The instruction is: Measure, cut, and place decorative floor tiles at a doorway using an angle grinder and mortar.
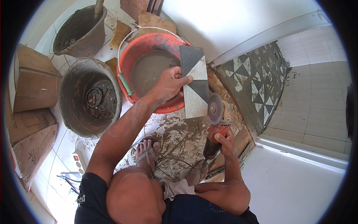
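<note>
My left hand (172, 85) pinches the left edge of a long narrow tile (195, 84) patterned with dark grey and whitish triangles, thumb on its face. The tile is held up over the right rim of a red bucket (125, 59) with murky grey water in it. My right hand (226, 142) is wrapped round the body of a red and black angle grinder (217, 136). Its round disc (215, 108) stands beside the tile's lower right edge; whether the two touch, I cannot tell. A cord leads from the grinder's lower end.
Two mortar-stained buckets stand left, one holding rubble (99, 99), the other a handle (99, 9). Cardboard boxes (37, 82) and a power strip (78, 160) lie further left. Patterned tiles smeared with mortar (253, 74) cover the floor past the threshold. My feet rest on a mortar-smeared floor (179, 130).
</note>
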`<state>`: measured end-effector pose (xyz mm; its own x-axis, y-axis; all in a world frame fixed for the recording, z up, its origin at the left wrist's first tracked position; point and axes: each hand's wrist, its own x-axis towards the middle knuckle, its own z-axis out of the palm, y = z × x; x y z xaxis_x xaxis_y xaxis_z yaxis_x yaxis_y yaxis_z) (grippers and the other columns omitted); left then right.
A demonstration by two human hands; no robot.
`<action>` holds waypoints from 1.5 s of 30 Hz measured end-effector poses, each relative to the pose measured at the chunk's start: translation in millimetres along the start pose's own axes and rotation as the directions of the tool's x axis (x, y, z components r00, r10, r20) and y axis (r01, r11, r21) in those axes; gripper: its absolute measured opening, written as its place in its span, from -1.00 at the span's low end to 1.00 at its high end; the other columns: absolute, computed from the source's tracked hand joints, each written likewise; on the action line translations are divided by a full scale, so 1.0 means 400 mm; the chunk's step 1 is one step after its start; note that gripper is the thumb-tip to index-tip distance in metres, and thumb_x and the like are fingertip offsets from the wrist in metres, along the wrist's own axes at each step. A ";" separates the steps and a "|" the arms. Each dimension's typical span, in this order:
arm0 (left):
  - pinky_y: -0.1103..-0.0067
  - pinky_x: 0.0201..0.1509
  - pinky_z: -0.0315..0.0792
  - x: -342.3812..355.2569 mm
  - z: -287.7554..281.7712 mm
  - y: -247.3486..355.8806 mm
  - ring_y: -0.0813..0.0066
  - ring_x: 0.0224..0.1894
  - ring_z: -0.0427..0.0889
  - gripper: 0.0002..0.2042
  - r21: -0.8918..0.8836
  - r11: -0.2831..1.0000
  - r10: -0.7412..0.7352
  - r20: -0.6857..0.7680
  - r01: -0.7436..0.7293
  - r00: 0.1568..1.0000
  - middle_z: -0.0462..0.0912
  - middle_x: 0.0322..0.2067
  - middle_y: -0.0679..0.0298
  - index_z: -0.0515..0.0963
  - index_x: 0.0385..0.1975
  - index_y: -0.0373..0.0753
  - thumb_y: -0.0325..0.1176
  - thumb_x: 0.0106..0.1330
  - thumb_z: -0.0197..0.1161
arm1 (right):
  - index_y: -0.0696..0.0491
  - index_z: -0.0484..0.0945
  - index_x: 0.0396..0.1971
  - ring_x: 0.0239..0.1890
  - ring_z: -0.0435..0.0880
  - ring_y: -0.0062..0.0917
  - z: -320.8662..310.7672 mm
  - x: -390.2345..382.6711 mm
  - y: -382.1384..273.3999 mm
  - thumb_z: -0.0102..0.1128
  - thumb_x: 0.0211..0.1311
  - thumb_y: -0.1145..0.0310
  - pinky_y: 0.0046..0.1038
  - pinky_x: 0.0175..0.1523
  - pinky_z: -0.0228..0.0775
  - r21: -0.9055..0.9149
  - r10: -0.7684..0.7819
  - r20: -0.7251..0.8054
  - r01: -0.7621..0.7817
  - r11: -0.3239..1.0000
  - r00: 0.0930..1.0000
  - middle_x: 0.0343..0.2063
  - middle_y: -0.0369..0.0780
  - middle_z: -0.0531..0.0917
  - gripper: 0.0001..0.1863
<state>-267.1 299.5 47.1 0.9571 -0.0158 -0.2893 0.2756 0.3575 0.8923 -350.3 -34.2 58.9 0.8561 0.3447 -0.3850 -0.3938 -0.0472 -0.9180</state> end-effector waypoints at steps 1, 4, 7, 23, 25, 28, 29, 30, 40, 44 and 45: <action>0.69 -0.58 0.44 -0.001 -0.002 0.001 0.70 -0.54 0.57 -0.82 0.001 1.000 0.000 -0.002 0.000 1.000 0.63 -0.45 0.37 0.53 -0.22 -0.27 -0.35 0.40 0.38 | 0.27 0.47 0.16 -0.02 0.71 -0.38 0.000 0.000 -0.001 0.42 0.14 0.17 -0.31 0.17 0.51 0.001 0.000 0.002 0.000 1.000 1.000 -0.06 -0.08 0.70 -0.34; 0.69 -0.57 0.45 -0.003 -0.006 0.002 0.71 -0.53 0.57 -0.82 0.008 1.000 -0.009 0.014 0.009 1.000 0.63 -0.45 0.37 0.53 -0.22 -0.27 -0.35 0.40 0.38 | 0.27 0.47 0.16 -0.02 0.71 -0.38 0.002 0.000 -0.004 0.42 0.14 0.17 -0.31 0.17 0.51 -0.012 0.014 0.002 -0.014 1.000 1.000 -0.06 -0.08 0.71 -0.34; 0.69 -0.57 0.44 -0.005 -0.001 0.002 0.71 -0.53 0.57 -0.82 -0.002 1.000 0.012 0.005 -0.012 1.000 0.63 -0.45 0.37 0.52 -0.22 -0.27 -0.35 0.40 0.38 | 0.26 0.48 0.16 -0.02 0.71 -0.38 0.005 -0.001 -0.006 0.43 0.13 0.15 -0.32 0.17 0.51 -0.021 0.017 -0.022 -0.017 1.000 1.000 -0.06 -0.09 0.71 -0.32; 0.70 -0.56 0.44 -0.006 -0.001 0.000 0.71 -0.51 0.58 -0.83 -0.023 1.000 0.011 0.006 -0.011 1.000 0.64 -0.41 0.37 0.52 -0.17 -0.29 -0.37 0.42 0.35 | 0.25 0.48 0.14 0.00 0.69 -0.38 -0.004 -0.048 0.020 0.46 0.06 0.17 -0.31 0.20 0.46 -0.010 0.015 -0.068 -0.015 1.000 0.998 -0.04 -0.08 0.70 -0.31; 0.71 -0.56 0.44 -0.007 0.002 0.000 0.71 -0.51 0.58 -0.83 -0.032 0.999 0.011 0.006 -0.011 1.000 0.63 -0.41 0.37 0.52 -0.17 -0.29 -0.37 0.42 0.35 | 0.25 0.48 0.14 -0.01 0.69 -0.38 -0.010 -0.055 0.026 0.46 0.06 0.17 -0.31 0.20 0.47 -0.008 0.019 -0.064 -0.020 1.000 0.998 -0.04 -0.08 0.70 -0.31; 0.70 -0.56 0.45 -0.008 0.005 0.002 0.71 -0.51 0.58 -0.83 -0.028 0.999 0.020 0.003 -0.020 1.000 0.63 -0.41 0.37 0.52 -0.17 -0.30 -0.37 0.42 0.35 | 0.26 0.48 0.14 -0.01 0.70 -0.39 -0.023 -0.061 0.040 0.47 0.05 0.17 -0.33 0.17 0.49 0.007 0.062 -0.049 -0.061 0.998 0.997 -0.04 -0.08 0.70 -0.30; 0.70 -0.56 0.45 -0.008 0.004 0.002 0.71 -0.51 0.57 -0.83 -0.024 1.000 0.019 0.008 -0.018 1.000 0.63 -0.41 0.36 0.52 -0.17 -0.30 -0.37 0.42 0.35 | 0.26 0.48 0.14 -0.02 0.70 -0.39 -0.019 -0.062 0.038 0.47 0.05 0.17 -0.33 0.16 0.49 0.004 0.061 -0.054 -0.061 0.998 0.997 -0.05 -0.08 0.71 -0.29; 0.70 -0.57 0.45 -0.008 0.003 0.002 0.71 -0.51 0.57 -0.82 -0.021 1.000 0.017 0.013 -0.016 1.000 0.64 -0.41 0.36 0.52 -0.18 -0.30 -0.37 0.42 0.35 | 0.27 0.48 0.14 -0.02 0.70 -0.39 -0.016 -0.063 0.036 0.48 0.05 0.16 -0.34 0.15 0.50 0.000 0.060 -0.058 -0.060 0.998 0.996 -0.05 -0.08 0.71 -0.29; 0.70 -0.58 0.43 -0.002 0.000 -0.004 0.71 -0.53 0.57 -0.82 -0.004 0.999 0.033 0.014 -0.033 0.999 0.62 -0.46 0.36 0.49 -0.28 -0.27 -0.37 0.40 0.38 | 0.26 0.52 0.09 -0.05 0.69 -0.42 -0.011 -0.084 0.039 0.49 0.03 0.14 -0.36 0.14 0.49 -0.031 0.063 -0.049 -0.065 0.997 0.997 -0.07 -0.10 0.70 -0.32; 0.69 -0.57 0.44 -0.009 0.003 0.004 0.72 -0.53 0.56 -0.82 0.011 0.999 0.036 -0.002 -0.036 0.999 0.62 -0.46 0.37 0.49 -0.29 -0.26 -0.36 0.40 0.38 | 0.19 0.45 0.05 -0.29 0.54 -0.65 0.003 -0.097 0.020 0.46 0.16 0.30 -0.52 -0.17 0.39 0.052 0.044 0.029 -0.045 0.998 0.999 -0.22 -0.26 0.63 -0.48; 0.69 -0.57 0.44 -0.013 0.003 0.011 0.72 -0.53 0.56 -0.82 0.022 0.999 0.025 -0.005 -0.025 1.000 0.61 -0.46 0.37 0.49 -0.29 -0.26 -0.36 0.41 0.37 | 0.19 0.46 0.03 -0.33 0.52 -0.66 0.006 -0.098 0.014 0.46 0.16 0.30 -0.54 -0.23 0.35 0.071 0.050 0.069 -0.055 0.996 0.996 -0.25 -0.26 0.62 -0.49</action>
<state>-270.9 300.2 53.1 0.9633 -0.0018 -0.2684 0.2533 0.3371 0.9068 -386.9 -45.6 68.9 0.8100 0.4061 -0.4230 -0.4631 0.0006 -0.8863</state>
